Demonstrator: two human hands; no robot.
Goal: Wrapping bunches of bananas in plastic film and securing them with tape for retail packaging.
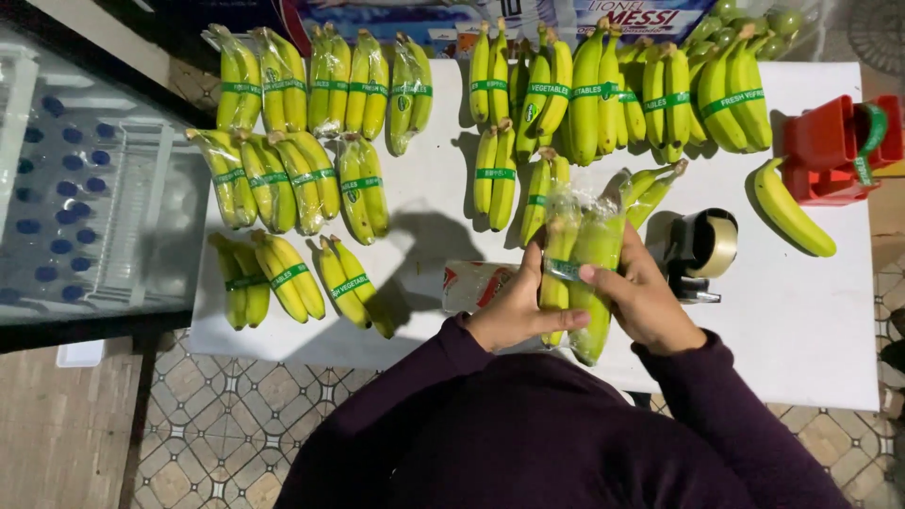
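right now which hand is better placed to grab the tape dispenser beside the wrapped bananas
Right. The right hand sits next to the black tape dispenser with its tan roll; the left hand is across the clear-wrapped yellow-green banana bunch, farther off.

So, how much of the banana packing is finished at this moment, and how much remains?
Done, it seems: about ten small wrapped bunches with green tape bands lie in rows on the left of the white table. In hand: the left hand and right hand hold one bunch in clear plastic. Left: the loose single banana and perhaps the larger banded bunches at the back, which show no wrap.
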